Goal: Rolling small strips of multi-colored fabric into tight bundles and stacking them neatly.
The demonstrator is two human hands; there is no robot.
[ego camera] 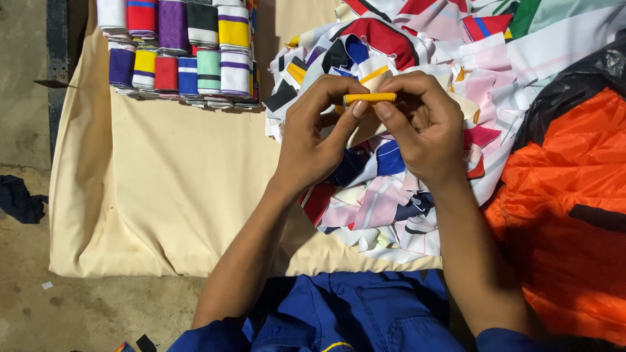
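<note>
Head view: I sit over a cream cloth [163, 182] spread on a bare concrete floor [26, 98], my left hand [313, 140] and right hand [424, 130] both pinching one small folded yellow strip [370, 98] above a heap of fabric scraps [404, 195]. Two rows of folded striped pieces [189, 52] lie at the top, cut off by the edge so I cannot count them, and one orange bag [567, 208] runs out of view at right.

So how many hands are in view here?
2. The left hand and right hand meet at mid-frame over the heap of fabric scraps, both pinching one small yellow fabric roll. No other person's hand shows.
</note>
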